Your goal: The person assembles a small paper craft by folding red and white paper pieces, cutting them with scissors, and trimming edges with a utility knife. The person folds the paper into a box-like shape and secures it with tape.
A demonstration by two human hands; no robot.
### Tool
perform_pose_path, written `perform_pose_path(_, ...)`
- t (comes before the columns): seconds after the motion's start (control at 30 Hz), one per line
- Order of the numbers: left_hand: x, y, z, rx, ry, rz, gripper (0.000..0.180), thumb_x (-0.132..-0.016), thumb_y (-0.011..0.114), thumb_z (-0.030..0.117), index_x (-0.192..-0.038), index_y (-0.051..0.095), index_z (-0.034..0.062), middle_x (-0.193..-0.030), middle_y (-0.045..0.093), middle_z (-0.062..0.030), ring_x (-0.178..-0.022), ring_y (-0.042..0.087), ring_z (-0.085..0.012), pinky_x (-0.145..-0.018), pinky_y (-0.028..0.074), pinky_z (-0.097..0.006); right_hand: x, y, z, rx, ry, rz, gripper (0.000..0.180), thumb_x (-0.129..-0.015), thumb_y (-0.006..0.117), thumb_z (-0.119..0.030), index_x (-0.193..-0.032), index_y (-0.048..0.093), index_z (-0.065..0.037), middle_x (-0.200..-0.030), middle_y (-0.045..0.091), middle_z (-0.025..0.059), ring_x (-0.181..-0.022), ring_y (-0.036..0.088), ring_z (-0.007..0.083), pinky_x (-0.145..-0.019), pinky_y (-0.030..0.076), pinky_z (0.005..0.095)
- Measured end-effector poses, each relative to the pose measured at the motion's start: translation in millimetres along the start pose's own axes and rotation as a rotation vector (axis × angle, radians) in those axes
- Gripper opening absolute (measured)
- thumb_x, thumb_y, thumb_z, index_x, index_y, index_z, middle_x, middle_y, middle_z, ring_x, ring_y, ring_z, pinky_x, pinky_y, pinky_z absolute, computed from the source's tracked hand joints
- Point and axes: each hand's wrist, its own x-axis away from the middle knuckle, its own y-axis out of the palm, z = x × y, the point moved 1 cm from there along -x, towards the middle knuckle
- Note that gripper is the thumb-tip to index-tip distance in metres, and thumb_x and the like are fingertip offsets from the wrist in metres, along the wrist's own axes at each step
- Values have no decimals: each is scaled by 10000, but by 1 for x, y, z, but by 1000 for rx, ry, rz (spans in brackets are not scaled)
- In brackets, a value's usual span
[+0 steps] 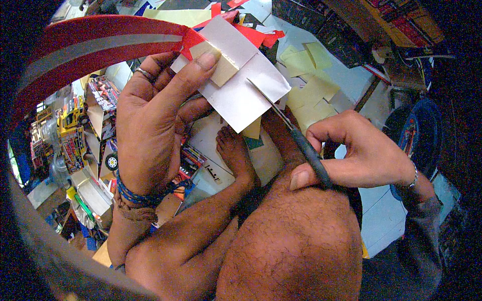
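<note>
My left hand (155, 105) is closed, pinching a white piece of card (256, 93) in front of me. Under its thumb lies a small beige card strip (225, 72), flat against the white card. My right hand (359, 148) grips a pair of dark-handled scissors (306, 150), seen almost edge-on. Their thin metal blades reach up and left across the white card, the tip near its middle. Whether the blades are parted cannot be made out. Past the card's upper left edge shows a red piece (192, 41).
At left, toy vehicles and printed boxes (103, 108) are piled up. Yellowish paper pieces (314, 95) lie on the tiled floor beyond my hands, with red scraps (271, 37) farther off. A blue round container (424, 130) stands at right. My bent knee (296, 241) rises below the scissors.
</note>
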Motion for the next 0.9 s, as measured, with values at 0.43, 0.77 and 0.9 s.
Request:
perform_pose_path(0.43, 0, 2, -2, 20, 0, 20, 385, -903, 740, 115, -1255, 603, 39, -1161, 688, -86, -1027, 692, -194, -797, 588, -305, -1, -3, 3, 27, 6, 21, 592, -775, 810, -587, -675, 613, -38, -576, 518, 1, -589, 494, 91, -514, 387, 322)
perform_pose_path(0.77, -4, 5, -7, 118, -105, 59, 456, -827, 842, 128, -1172, 563, 24, -1033, 706, -98, -898, 721, -183, -736, 609, -274, -2, 0, 7, -5, 28, -5, 589, -782, 788, -610, -675, 627, -54, -576, 515, -4, -587, 499, 98, -512, 380, 321)
perform_pose_path(0.9, -3, 4, -8, 112, -41, 44, 453, -832, 837, 126, -1178, 562, 23, -1041, 705, -105, -910, 721, -188, -743, 607, -272, -3, 0, 7, 6, 4, 6, 601, -780, 778, -627, -690, 628, -52, -592, 521, 5, -602, 503, 107, -528, 389, 328)
